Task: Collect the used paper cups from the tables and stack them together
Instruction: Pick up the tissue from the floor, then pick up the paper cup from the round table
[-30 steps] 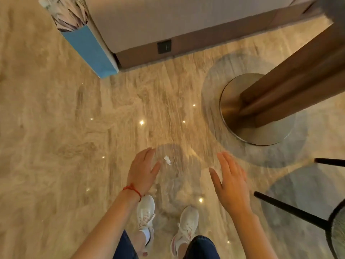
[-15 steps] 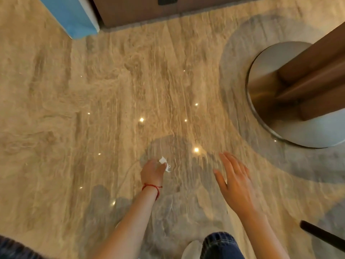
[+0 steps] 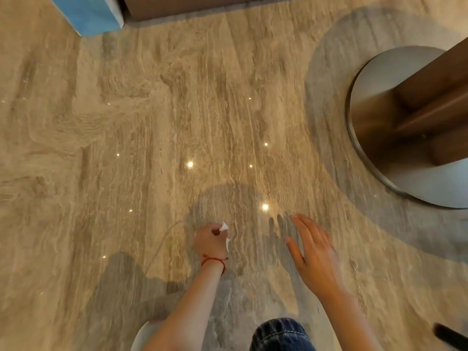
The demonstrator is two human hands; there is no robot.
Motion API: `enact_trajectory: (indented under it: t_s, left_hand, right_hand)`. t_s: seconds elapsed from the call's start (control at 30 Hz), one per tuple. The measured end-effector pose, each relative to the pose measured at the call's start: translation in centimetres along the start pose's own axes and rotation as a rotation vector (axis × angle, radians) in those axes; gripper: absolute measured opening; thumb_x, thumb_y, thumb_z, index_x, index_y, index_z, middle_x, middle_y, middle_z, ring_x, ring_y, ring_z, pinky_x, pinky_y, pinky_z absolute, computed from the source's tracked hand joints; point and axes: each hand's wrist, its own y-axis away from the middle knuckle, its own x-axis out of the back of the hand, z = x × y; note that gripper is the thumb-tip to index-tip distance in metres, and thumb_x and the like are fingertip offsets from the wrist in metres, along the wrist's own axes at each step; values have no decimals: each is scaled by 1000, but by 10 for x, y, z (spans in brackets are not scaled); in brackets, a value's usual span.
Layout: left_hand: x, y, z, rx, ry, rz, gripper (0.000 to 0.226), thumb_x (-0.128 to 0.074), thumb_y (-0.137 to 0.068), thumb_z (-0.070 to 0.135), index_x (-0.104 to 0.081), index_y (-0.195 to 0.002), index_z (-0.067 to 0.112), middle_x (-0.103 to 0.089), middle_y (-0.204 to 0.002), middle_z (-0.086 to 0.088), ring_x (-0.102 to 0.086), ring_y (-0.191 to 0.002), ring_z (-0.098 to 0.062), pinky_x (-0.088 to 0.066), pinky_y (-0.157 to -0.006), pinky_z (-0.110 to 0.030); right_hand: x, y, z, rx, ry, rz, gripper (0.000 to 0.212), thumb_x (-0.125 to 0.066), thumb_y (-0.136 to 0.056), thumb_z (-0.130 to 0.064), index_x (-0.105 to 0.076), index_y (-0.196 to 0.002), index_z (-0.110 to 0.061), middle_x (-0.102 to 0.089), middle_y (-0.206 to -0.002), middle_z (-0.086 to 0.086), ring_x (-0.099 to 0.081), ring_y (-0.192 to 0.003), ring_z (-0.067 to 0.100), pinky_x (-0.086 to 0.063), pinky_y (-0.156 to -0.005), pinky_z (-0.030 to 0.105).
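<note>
Crouching lower now, left hand [image 3: 211, 243] is pinching a white paper scrap [image 3: 223, 227] off the floor [image 3: 152, 122]; right hand [image 3: 314, 257] is hovering spread, empty. Flimsy scrap could slip free.

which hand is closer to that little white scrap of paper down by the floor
Left. The left hand pinches the white paper scrap between its fingertips, so it is touching it. The right hand hangs open off to the scrap's right, clear of it.

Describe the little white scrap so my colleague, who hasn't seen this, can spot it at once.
Start at the round metal table base on the right and move left across the marbled floor to the left hand with a red wrist string. The white paper scrap is pinched in its fingers, the only white bit there.
</note>
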Motion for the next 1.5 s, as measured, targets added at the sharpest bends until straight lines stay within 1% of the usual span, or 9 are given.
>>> enact_trajectory:
  t_s: [0.13, 0.3, 0.4, 0.7, 0.87, 1.03, 1.27, 1.4, 1.5]
  left_hand:
    - [26, 11, 21, 205, 284, -80, 10, -75, -72, 5, -70, -80, 9, -64, -66, 2, -60, -60, -11, -49, -52, -18]
    - [80, 45, 72, 212, 468, -171, 11, -73, -74, 2, -70, -74, 12, -68, -59, 4, -64, -48, -3, -49, -46, -11]
    - [118, 75, 110, 203, 543, -183, 11, -73, -73, -1, -69, -74, 9, -66, -51, 7, -63, -46, -1, -48, -44, -11]
    - [236, 158, 212, 104, 551, -194, 10, -73, -73, -3, -69, -78, 5, -66, -64, 2, -65, -52, -2, -52, -48, -15]
    - [305, 210, 268, 77, 538, -224, 11, -73, -73, -2, -69, -79, 7, -67, -71, -3, -66, -60, -7, -55, -52, -18]
    - [362, 259, 326, 18, 526, -266, 16, -73, -73, -1, -67, -75, 14, -67, -73, -5, -65, -69, -14, -57, -58, -20]
    - [431, 305, 393, -106, 494, -317, 21, -74, -73, 1, -69, -93, 0, -69, -75, -4, -67, -68, -9, -53, -55, -13]
    - [461, 322, 424, -166, 494, -352, 12, -73, -73, 0, -68, -78, 10, -70, -56, 8, -67, -58, 0, -50, -52, -11]
    - [472, 333, 446, -185, 507, -383, 17, -73, -73, -1, -66, -72, 14, -70, -56, 8, -68, -58, -3, -51, -51, -13]
  right_hand:
    - [20, 5, -8, -35, -44, -58, 58, -30, -93, -45, -52, -129, -4, -56, -131, 13, -54, -120, 31, -36, -98, 35]
    - [76, 10, -45, -37, -83, -24, 43, -50, -96, -30, -50, -130, -5, -54, -132, 14, -52, -121, 31, -38, -98, 39]
    - [123, 13, -75, -35, -95, 4, 44, -50, -93, -28, -50, -130, -4, -54, -133, 15, -51, -122, 31, -42, -98, 44]
    - [259, 34, -171, -21, -80, 21, 47, -53, -93, -27, -47, -134, -5, -50, -137, 15, -46, -127, 29, -31, -102, 35]
    - [337, 60, -223, -2, -69, 37, 51, -45, -93, -35, -46, -135, -6, -49, -138, 14, -46, -127, 28, -32, -104, 39]
    - [408, 81, -266, 1, -64, 83, 48, -55, -91, -28, -49, -132, -4, -52, -136, 16, -50, -124, 32, -37, -101, 41]
    - [494, 97, -316, 21, -48, 186, 47, -51, -90, -31, -53, -129, -4, -55, -132, 16, -51, -123, 32, -36, -100, 40]
    - [527, 103, -334, 11, -52, 232, 46, -60, -90, -25, -52, -130, -4, -53, -134, 16, -50, -124, 32, -40, -101, 45]
    - [548, 105, -342, -9, -56, 259, 48, -59, -91, -26, -49, -133, -6, -50, -138, 14, -47, -127, 30, -39, -103, 45]
